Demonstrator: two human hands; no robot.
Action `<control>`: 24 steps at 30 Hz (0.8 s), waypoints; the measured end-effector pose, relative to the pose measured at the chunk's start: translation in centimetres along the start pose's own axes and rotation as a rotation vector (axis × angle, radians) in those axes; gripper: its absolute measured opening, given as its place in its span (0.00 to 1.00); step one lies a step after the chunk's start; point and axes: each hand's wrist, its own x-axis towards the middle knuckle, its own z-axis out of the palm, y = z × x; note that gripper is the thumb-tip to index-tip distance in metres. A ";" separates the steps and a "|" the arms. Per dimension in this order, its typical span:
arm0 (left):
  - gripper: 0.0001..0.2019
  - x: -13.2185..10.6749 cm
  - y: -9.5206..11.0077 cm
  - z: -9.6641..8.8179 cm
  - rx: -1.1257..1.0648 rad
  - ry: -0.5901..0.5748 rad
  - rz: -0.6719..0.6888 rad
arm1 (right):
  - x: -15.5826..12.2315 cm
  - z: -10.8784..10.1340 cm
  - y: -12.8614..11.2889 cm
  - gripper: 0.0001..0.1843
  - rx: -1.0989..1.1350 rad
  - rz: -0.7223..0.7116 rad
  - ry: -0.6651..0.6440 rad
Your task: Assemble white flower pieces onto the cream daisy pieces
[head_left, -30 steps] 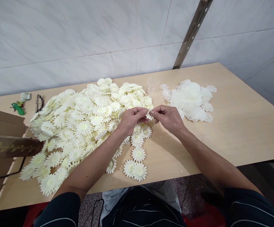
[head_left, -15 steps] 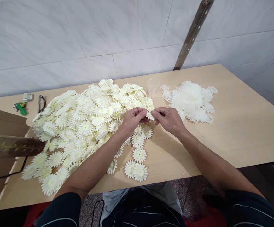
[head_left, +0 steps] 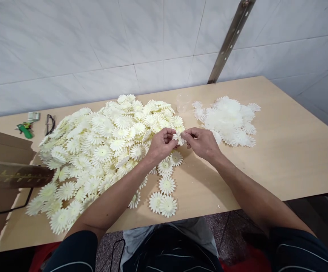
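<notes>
A pale artificial daisy head (head_left: 177,138) is held up between my two hands over the table. My left hand (head_left: 164,142) pinches its left edge with thumb and fingers. From the right, my right hand (head_left: 200,141) closes thumb and forefinger on its other edge. Under and left of my hands spreads a big heap of creamy yellow flower heads (head_left: 104,132). Several single ones, such as a flower head (head_left: 167,185), lie flat near the front edge. Beyond my right hand sits a smaller pile of whiter flower pieces (head_left: 227,119).
Behind my hands stands a clear plastic cup (head_left: 183,102). At the left are a bottle of dark liquid (head_left: 19,174), a cardboard box (head_left: 6,151), glasses (head_left: 50,124) and a green tool (head_left: 25,130). A metal bracket (head_left: 228,41) runs up the tiled wall.
The flower head between my hands has turned and shows more of its petals. My left fingers have shifted their grip slightly. The piles look the same.
</notes>
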 end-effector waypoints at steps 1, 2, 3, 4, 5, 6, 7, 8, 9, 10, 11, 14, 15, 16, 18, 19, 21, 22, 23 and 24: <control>0.17 -0.1 0.0 0.1 0.008 0.003 0.002 | 0.0 0.0 -0.1 0.21 0.024 0.012 -0.010; 0.16 -0.2 0.0 0.1 0.013 0.007 0.004 | -0.1 0.1 -0.2 0.22 0.052 0.026 -0.017; 0.16 -0.2 0.0 0.2 0.016 0.013 0.004 | -0.1 0.2 -0.3 0.22 0.081 0.038 -0.018; 0.16 -0.3 0.0 0.3 0.019 0.022 0.005 | -0.2 0.3 -0.4 0.22 0.102 0.046 -0.014; 0.15 -0.3 0.0 0.3 0.024 0.035 0.005 | -0.2 0.4 -0.4 0.23 0.110 0.046 -0.006; 0.14 -0.3 0.0 0.4 0.032 0.049 0.007 | -0.2 0.4 -0.4 0.23 0.106 0.042 0.003; 0.13 -0.4 0.0 0.4 0.046 0.061 0.010 | -0.1 0.4 -0.4 0.23 0.096 0.038 0.008; 0.11 -0.4 0.0 0.3 0.064 0.072 0.014 | 0.0 0.3 -0.3 0.22 0.082 0.034 0.007; 0.10 -0.4 0.1 0.2 0.086 0.079 0.019 | 0.2 0.0 -0.1 0.22 0.066 0.033 0.005; 0.09 -0.3 0.2 0.0 0.111 0.082 0.028 | 0.4 -0.4 0.1 0.21 0.050 0.036 0.005; 0.08 -0.3 0.3 -0.2 0.135 0.088 0.039 | 0.7 -1.0 0.5 0.20 0.038 0.046 0.016; 0.08 0.1 0.7 -1.0 0.185 0.131 0.065 | 1.7 -3.3 1.7 0.21 0.089 0.107 0.147; 0.09 0.3 0.8 -1.2 0.188 0.153 0.050 | 2.0 -4.0 2.1 0.23 0.159 0.125 0.194; 0.09 0.5 1.0 -1.4 0.169 0.172 0.034 | 2.2 -4.6 2.4 0.26 0.246 0.139 0.216; 0.11 0.7 1.2 -1.5 0.109 0.174 0.009 | 2.5 -5.2 2.7 0.32 0.431 0.158 0.181; 0.12 0.7 1.2 -1.5 0.082 0.155 0.003 | 2.5 -5.2 2.7 0.34 0.508 0.168 0.136; 0.17 0.5 1.3 -1.2 0.057 0.087 0.004 | 2.4 -4.8 2.5 0.37 0.612 0.192 0.053; 0.19 0.3 1.3 -1.0 0.058 0.049 0.009 | 2.3 -4.5 2.3 0.38 0.644 0.198 0.028; 0.20 0.1 1.2 -0.9 0.068 0.013 0.014 | 2.2 -4.2 2.1 0.37 0.664 0.199 0.010; 0.21 -0.1 1.2 -0.7 0.082 -0.018 0.018 | 2.0 -3.9 1.9 0.37 0.674 0.198 -0.007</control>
